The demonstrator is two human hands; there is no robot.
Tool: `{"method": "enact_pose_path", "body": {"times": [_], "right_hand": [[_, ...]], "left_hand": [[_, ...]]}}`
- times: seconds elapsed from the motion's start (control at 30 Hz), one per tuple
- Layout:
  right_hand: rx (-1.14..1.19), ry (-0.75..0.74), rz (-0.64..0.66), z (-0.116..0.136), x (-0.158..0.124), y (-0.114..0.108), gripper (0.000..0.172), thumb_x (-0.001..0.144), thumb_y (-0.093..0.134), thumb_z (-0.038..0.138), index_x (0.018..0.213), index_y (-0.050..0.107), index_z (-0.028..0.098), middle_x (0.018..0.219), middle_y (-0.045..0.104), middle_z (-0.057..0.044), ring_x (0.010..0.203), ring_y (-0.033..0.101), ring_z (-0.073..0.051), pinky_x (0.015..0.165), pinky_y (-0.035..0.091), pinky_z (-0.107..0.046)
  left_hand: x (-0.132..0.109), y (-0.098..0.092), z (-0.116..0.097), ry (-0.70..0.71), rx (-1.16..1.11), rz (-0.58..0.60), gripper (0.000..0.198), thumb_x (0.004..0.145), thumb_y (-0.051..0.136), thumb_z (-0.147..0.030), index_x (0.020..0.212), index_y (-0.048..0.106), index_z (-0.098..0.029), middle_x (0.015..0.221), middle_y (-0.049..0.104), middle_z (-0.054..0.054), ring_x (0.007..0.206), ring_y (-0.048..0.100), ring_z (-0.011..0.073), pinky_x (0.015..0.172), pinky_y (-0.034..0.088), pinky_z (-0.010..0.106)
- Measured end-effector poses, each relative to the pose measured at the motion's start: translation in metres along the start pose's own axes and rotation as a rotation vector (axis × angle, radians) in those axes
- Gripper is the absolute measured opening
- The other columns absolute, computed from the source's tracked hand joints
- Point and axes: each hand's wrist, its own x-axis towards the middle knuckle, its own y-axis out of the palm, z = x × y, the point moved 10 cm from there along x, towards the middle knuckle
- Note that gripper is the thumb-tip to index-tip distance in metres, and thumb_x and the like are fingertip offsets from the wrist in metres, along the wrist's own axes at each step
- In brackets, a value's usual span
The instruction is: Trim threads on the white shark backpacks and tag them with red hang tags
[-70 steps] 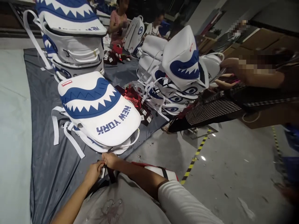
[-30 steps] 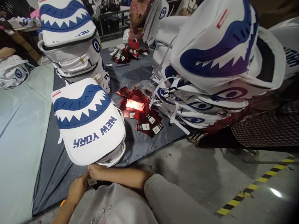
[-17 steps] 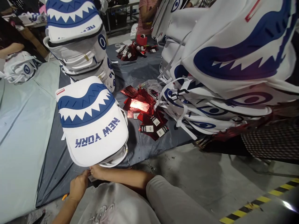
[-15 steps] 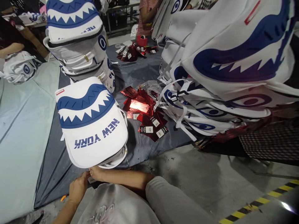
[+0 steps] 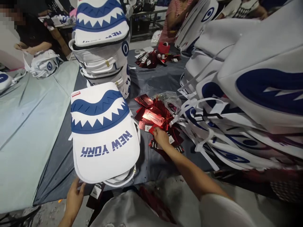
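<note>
A white backpack (image 5: pixel 106 164) with a blue toothed shark mouth and "NEW YORK" lettering lies in front of me. At its lower left edge is my left hand (image 5: pixel 74 197), thumb and finger apart, the fingertips partly hidden by the bag. A dark tag with a white label (image 5: pixel 96 191) hangs below that edge, just right of this hand. My right hand (image 5: pixel 162 138) reaches into a pile of shiny red hang tags (image 5: pixel 153 117), its fingers closed on a red tag at the pile's near side.
Behind the backpack stands a stack of white shark bags (image 5: pixel 99 58). Another tall bag pile (image 5: pixel 227 94) fills the right. More red tags (image 5: pixel 151 59) lie farther back on the grey table cover (image 5: pixel 151 80). Co-workers stand at the far left and back; one handles a white bag (image 5: pixel 44 64).
My right hand has left the backpack's lower edge and moved right onto the red tags. My left hand stays near that edge, fingers now apart. The view has shifted left.
</note>
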Motion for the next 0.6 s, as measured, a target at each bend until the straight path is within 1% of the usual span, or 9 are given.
{"method": "enact_pose_path", "body": {"times": [0.07,0.13,0.2,0.27,0.33,0.43,0.5,0.53,0.6], "right_hand": [[-0.005,0.070,0.000,-0.007,0.056,0.015,0.026,0.095,0.060,0.029,0.114,0.063,0.011,0.111,0.067,-0.012,0.099,0.065,-0.021,0.084,0.055,-0.038],[0.010,0.095,-0.030,-0.002,0.092,0.029,0.023,0.095,0.055,0.018,0.111,0.065,0.005,0.112,0.066,-0.022,0.104,0.064,-0.027,0.083,0.051,-0.038],[0.046,0.092,-0.057,0.004,0.110,0.039,0.025,0.094,0.046,0.010,0.106,0.067,0.003,0.110,0.066,-0.028,0.104,0.063,-0.029,0.082,0.047,-0.039],[0.091,0.087,-0.079,0.004,0.114,0.042,0.029,0.092,0.041,0.007,0.100,0.068,0.003,0.104,0.067,-0.028,0.099,0.063,-0.029,0.082,0.044,-0.039],[0.141,0.086,-0.115,-0.002,0.107,0.032,0.028,0.090,0.041,0.008,0.097,0.068,0.004,0.100,0.068,-0.026,0.095,0.062,-0.028,0.082,0.042,-0.039],[0.223,0.082,-0.206,-0.018,0.076,-0.004,0.024,0.090,0.044,0.017,0.097,0.066,0.009,0.099,0.069,-0.019,0.093,0.062,-0.024,0.083,0.043,-0.036],[0.266,0.086,-0.281,-0.028,0.040,-0.039,0.024,0.092,0.042,0.022,0.098,0.063,0.011,0.099,0.068,-0.015,0.092,0.062,-0.021,0.082,0.046,-0.033],[0.317,0.085,-0.351,-0.032,0.017,-0.060,0.024,0.092,0.043,0.025,0.097,0.062,0.012,0.097,0.068,-0.013,0.090,0.062,-0.020,0.081,0.047,-0.032],[0.492,0.052,-0.562,-0.037,-0.038,-0.107,0.023,0.090,0.050,0.032,0.093,0.062,0.013,0.089,0.067,-0.011,0.083,0.062,-0.019,0.076,0.049,-0.033]], "left_hand": [[-0.011,0.006,0.011,0.011,0.000,0.037,0.050,0.078,0.053,-0.060,0.103,0.068,-0.019,0.112,0.072,0.014,0.100,0.071,0.0320,0.086,0.060,0.045],[-0.022,0.009,0.025,0.010,0.004,0.061,0.042,0.080,0.053,-0.057,0.100,0.070,-0.024,0.123,0.069,0.011,0.110,0.068,0.0311,0.089,0.060,0.043],[-0.032,0.002,0.040,-0.040,0.014,0.044,0.039,0.083,0.049,-0.055,0.101,0.070,-0.028,0.132,0.065,0.008,0.114,0.066,0.0295,0.082,0.062,0.038],[-0.039,-0.010,0.049,-0.093,0.043,0.027,0.042,0.083,0.047,-0.056,0.102,0.071,-0.028,0.133,0.064,0.007,0.117,0.065,0.0298,0.075,0.063,0.036],[-0.040,-0.021,0.045,-0.109,0.092,0.032,0.044,0.081,0.048,-0.057,0.102,0.072,-0.026,0.131,0.065,0.009,0.121,0.063,0.0307,0.081,0.062,0.037],[-0.029,-0.028,0.020,-0.062,0.105,0.060,0.044,0.083,0.048,-0.055,0.103,0.071,-0.023,0.131,0.066,0.010,0.122,0.061,0.0295,0.097,0.056,0.041],[-0.019,-0.025,-0.002,-0.011,0.064,0.079,0.044,0.087,0.047,-0.052,0.107,0.070,-0.021,0.127,0.067,0.010,0.118,0.063,0.0275,0.100,0.054,0.040],[-0.015,-0.023,-0.014,0.024,0.039,0.091,0.043,0.089,0.045,-0.051,0.109,0.069,-0.020,0.124,0.068,0.010,0.115,0.064,0.0263,0.099,0.054,0.039],[-0.008,-0.018,-0.039,0.117,0.002,0.125,0.041,0.093,0.043,-0.046,0.108,0.068,-0.017,0.114,0.071,0.010,0.107,0.066,0.0237,0.095,0.054,0.036]]}}
